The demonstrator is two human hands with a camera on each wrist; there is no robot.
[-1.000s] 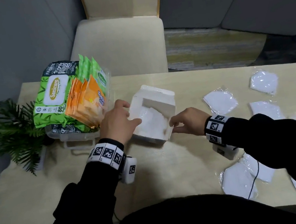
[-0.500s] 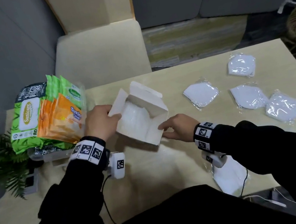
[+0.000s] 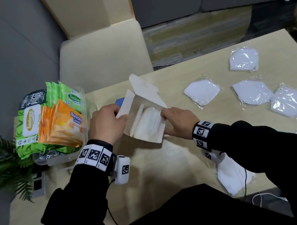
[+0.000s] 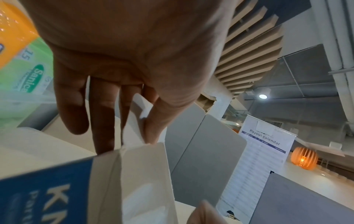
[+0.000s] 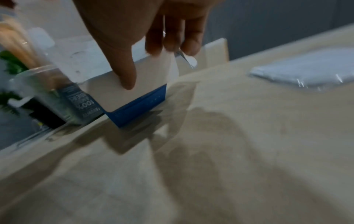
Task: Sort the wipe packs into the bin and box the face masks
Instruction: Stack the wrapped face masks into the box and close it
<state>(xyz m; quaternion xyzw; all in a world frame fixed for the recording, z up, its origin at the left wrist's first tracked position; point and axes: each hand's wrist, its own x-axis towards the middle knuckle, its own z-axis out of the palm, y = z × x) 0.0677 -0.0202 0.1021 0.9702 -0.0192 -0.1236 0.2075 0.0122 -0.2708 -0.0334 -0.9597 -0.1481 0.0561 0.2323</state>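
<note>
Box point(image 3: 145, 116) tilted and open in the middle of the table point(image 3: 153, 179), masks point(image 3: 148, 121) inside. Left hand point(image 3: 106, 124) pinches its left flap, right hand point(image 3: 178, 120) grips its right edge. Wipe packs point(image 3: 52, 121) stand in the bin point(image 3: 62, 157) at left; loose masks point(image 3: 201, 92) lie at right. Left wrist: thumb and fingers point(image 4: 103, 109) curled, pinching the flap point(image 4: 139, 109). Right wrist: blurred; thumb point(image 5: 123, 65) outside the box wall point(image 5: 138, 89), fingers point(image 5: 172, 36) curled over its rim.
</note>
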